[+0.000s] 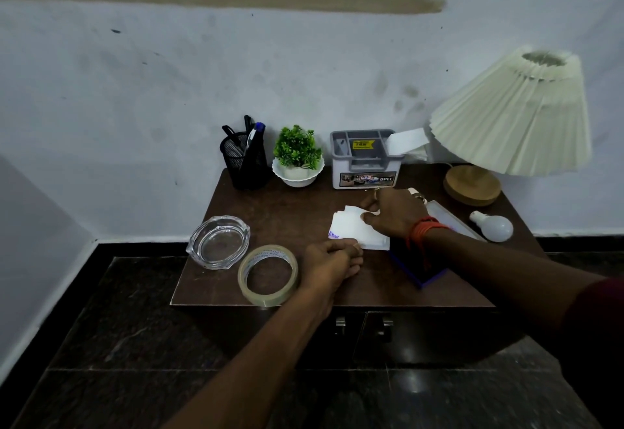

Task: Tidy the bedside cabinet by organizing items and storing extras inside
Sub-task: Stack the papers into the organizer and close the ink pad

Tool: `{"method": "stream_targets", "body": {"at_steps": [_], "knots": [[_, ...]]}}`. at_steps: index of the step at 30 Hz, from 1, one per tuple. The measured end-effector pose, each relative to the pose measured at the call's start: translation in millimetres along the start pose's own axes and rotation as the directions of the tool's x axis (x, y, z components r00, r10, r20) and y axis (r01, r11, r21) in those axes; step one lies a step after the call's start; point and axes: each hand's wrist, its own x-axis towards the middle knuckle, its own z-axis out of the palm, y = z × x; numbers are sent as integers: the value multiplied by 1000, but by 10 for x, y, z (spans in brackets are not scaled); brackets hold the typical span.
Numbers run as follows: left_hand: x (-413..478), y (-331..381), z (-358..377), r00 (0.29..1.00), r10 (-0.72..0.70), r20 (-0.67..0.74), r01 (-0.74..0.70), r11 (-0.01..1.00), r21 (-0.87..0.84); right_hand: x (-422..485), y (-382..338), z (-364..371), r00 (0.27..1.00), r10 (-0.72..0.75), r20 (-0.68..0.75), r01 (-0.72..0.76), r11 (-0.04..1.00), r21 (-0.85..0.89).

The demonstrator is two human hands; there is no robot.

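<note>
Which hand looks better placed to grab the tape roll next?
Left, probably. The left hand lies right beside the tape roll; the right hand is farther off, holding the white papers.

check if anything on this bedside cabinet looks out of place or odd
A loose light bulb lies on its side at the right of the cabinet top, beside the lamp base, where it could roll. The lamp shade looks tilted. The tape roll sits right at the front edge.
</note>
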Motion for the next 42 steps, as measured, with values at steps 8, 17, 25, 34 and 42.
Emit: {"method": "stream_targets", "body": {"at_steps": [8, 17, 25, 34, 42], "knots": [[13, -13, -1, 1000, 11, -3, -11, 1000, 3, -17, -2, 15, 999, -22, -24, 19, 996, -91], [21, -37, 3, 1000, 12, -1, -12, 1000, -8, -18, -44, 18, 999, 11, 49, -8, 999, -53], [31, -65, -4, 1000, 5, -2, -5, 999, -32, -49, -111, -11, 995, 27, 91, -26, 1000, -16], [3, -55, -77, 997, -58, -53, 50, 988, -149, -142, -188, -212, 999, 25, 39, -32, 985, 172], [-56, 183, -33, 998, -54, -22, 46, 963, -267, -250, -336, -551, 1000, 7, -17, 0, 940, 341]]}}
